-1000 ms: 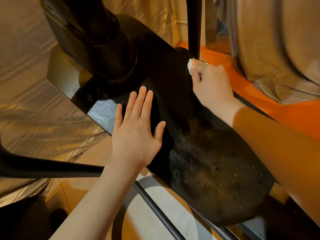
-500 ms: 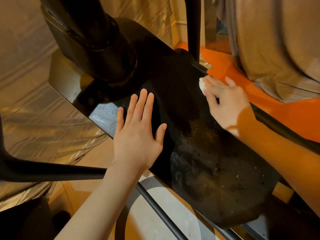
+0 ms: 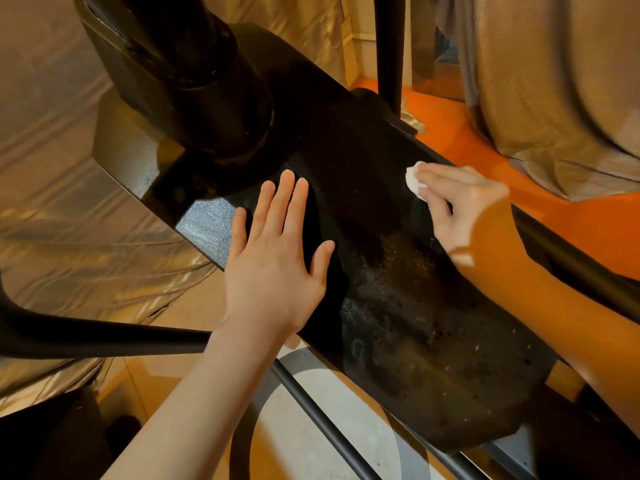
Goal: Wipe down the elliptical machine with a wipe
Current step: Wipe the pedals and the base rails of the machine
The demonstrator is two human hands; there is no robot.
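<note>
The left hand (image 3: 273, 268) lies flat with straight fingers on the black cover of the elliptical machine (image 3: 398, 289), in the middle of the frame. At the right, the right hand (image 3: 460, 206) pinches a small white wipe (image 3: 414, 180) and presses it on the cover's upper edge.

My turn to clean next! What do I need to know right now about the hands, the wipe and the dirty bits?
Left hand: flat, fingers straight, resting on the elliptical's black cover.
Right hand: holds the small white wipe bunched under its fingertips, pressed to the cover's far edge.
Done: the upper part of the cover near the wipe looks dark and mostly free of specks.
Left: the lower part nearer you shows dust, specks and smudges; wipe there next, probably in downward strokes.
</note>
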